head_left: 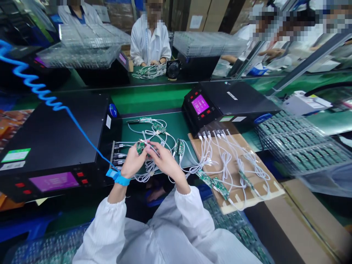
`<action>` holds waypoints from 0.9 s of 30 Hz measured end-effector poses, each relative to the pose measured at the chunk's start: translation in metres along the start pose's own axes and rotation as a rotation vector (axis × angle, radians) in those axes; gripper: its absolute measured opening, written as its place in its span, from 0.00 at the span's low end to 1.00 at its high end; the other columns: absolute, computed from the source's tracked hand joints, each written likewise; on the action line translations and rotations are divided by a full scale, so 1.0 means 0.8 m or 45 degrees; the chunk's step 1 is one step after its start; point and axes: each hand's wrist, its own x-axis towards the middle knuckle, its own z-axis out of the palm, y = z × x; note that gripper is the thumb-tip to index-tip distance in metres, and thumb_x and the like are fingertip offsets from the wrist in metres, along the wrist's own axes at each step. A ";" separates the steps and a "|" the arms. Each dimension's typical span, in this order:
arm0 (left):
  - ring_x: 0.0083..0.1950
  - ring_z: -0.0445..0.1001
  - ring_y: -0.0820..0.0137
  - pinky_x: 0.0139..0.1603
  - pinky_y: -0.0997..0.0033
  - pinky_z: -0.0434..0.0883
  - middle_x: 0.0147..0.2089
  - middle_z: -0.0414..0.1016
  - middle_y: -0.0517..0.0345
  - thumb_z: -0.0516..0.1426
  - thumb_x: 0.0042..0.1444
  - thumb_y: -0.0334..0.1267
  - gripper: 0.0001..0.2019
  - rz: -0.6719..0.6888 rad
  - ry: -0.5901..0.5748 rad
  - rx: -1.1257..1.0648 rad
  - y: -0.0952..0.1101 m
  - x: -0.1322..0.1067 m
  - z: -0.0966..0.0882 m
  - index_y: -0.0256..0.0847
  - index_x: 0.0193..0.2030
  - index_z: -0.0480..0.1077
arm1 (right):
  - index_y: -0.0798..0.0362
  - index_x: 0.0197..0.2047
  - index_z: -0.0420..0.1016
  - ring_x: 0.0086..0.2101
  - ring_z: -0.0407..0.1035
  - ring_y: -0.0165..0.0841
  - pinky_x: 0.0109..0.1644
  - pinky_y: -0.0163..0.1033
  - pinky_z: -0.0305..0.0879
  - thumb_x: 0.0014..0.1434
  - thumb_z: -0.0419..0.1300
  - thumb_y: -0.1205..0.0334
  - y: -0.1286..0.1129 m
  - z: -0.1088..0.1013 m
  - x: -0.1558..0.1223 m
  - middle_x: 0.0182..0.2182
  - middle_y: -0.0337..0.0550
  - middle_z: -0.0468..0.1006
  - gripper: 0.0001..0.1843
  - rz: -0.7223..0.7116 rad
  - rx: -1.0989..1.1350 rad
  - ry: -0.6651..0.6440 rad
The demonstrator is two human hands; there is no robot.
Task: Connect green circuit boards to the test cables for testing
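Above the green bench [176, 121], my left hand [132, 161] is closed around a small green circuit board [140, 147]. A blue wrist strap with a coiled cord circles that wrist. Close against it, my right hand [165, 159] pinches a white cable [154, 148] at the board's edge; whether the plug is seated I cannot tell. Behind my hands lie more circuit boards [158, 128] with white cables attached. Another board [180, 147] is just right of my right hand.
Black testers with purple screens stand left [55, 135] and right [233, 99]. A cardboard sheet [233, 207] at right carries cables and boards. Clear trays of boards [299, 143] are stacked far right. Across the bench a person in white [150, 40] works beside a small fan [173, 69].
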 end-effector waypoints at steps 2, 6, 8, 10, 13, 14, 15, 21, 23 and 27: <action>0.30 0.68 0.75 0.26 0.77 0.65 0.36 0.74 0.57 0.73 0.48 0.54 0.27 -0.010 0.095 -0.199 0.007 0.001 0.003 0.36 0.46 0.75 | 0.51 0.59 0.76 0.34 0.75 0.32 0.41 0.36 0.70 0.70 0.60 0.49 0.008 0.009 -0.003 0.39 0.42 0.82 0.20 0.018 0.056 0.108; 0.25 0.63 0.79 0.22 0.79 0.61 0.32 0.69 0.61 0.71 0.54 0.56 0.24 0.112 0.371 -0.696 0.029 0.010 0.006 0.36 0.41 0.74 | 0.50 0.50 0.78 0.31 0.68 0.31 0.37 0.35 0.65 0.72 0.57 0.47 0.016 0.019 -0.008 0.33 0.37 0.77 0.16 -0.008 0.099 0.319; 0.24 0.61 0.80 0.22 0.80 0.61 0.29 0.65 0.62 0.64 0.61 0.59 0.24 0.145 0.389 -0.866 0.041 0.016 0.005 0.37 0.36 0.72 | 0.49 0.44 0.75 0.30 0.67 0.31 0.37 0.35 0.64 0.73 0.54 0.46 0.013 0.024 -0.013 0.32 0.36 0.75 0.17 -0.018 0.094 0.391; 0.22 0.59 0.80 0.21 0.80 0.60 0.26 0.62 0.63 0.59 0.65 0.62 0.26 0.161 0.371 -0.958 0.052 0.021 0.006 0.38 0.31 0.69 | 0.49 0.40 0.73 0.30 0.66 0.31 0.37 0.35 0.64 0.73 0.53 0.46 0.009 0.029 -0.019 0.30 0.36 0.73 0.17 -0.021 0.072 0.401; 0.21 0.58 0.79 0.20 0.79 0.58 0.25 0.61 0.62 0.54 0.64 0.69 0.32 0.204 0.363 -0.991 0.064 0.023 0.012 0.40 0.27 0.65 | 0.49 0.40 0.71 0.27 0.66 0.31 0.35 0.36 0.63 0.73 0.53 0.46 0.007 0.037 -0.025 0.26 0.35 0.72 0.17 0.018 0.102 0.339; 0.21 0.58 0.79 0.19 0.78 0.58 0.24 0.61 0.62 0.52 0.63 0.71 0.34 0.212 0.352 -0.991 0.066 0.023 0.014 0.40 0.26 0.64 | 0.49 0.40 0.71 0.26 0.66 0.31 0.34 0.36 0.63 0.74 0.52 0.45 0.007 0.039 -0.025 0.24 0.34 0.71 0.17 0.040 0.133 0.322; 0.21 0.58 0.79 0.19 0.78 0.58 0.24 0.60 0.62 0.50 0.63 0.74 0.35 0.218 0.340 -0.991 0.067 0.023 0.017 0.40 0.25 0.64 | 0.48 0.40 0.70 0.24 0.66 0.30 0.33 0.36 0.63 0.74 0.52 0.45 0.007 0.041 -0.026 0.22 0.33 0.69 0.18 0.060 0.165 0.306; 0.20 0.57 0.77 0.18 0.76 0.57 0.24 0.59 0.60 0.46 0.66 0.71 0.35 0.296 0.306 -1.005 0.065 0.022 0.028 0.40 0.23 0.63 | 0.49 0.40 0.71 0.19 0.65 0.29 0.28 0.34 0.61 0.74 0.51 0.42 0.010 0.046 -0.025 0.17 0.29 0.66 0.21 0.114 0.273 0.298; 0.20 0.57 0.77 0.18 0.76 0.57 0.24 0.59 0.60 0.47 0.69 0.66 0.33 0.320 0.294 -1.021 0.063 0.023 0.029 0.40 0.23 0.63 | 0.49 0.39 0.71 0.18 0.64 0.29 0.27 0.34 0.61 0.73 0.52 0.41 0.011 0.046 -0.025 0.16 0.29 0.65 0.21 0.142 0.308 0.312; 0.20 0.57 0.77 0.18 0.76 0.57 0.24 0.59 0.60 0.47 0.70 0.62 0.31 0.354 0.280 -1.032 0.061 0.025 0.029 0.40 0.24 0.64 | 0.49 0.38 0.70 0.17 0.63 0.28 0.25 0.34 0.59 0.72 0.53 0.40 0.010 0.045 -0.025 0.16 0.29 0.64 0.21 0.164 0.354 0.279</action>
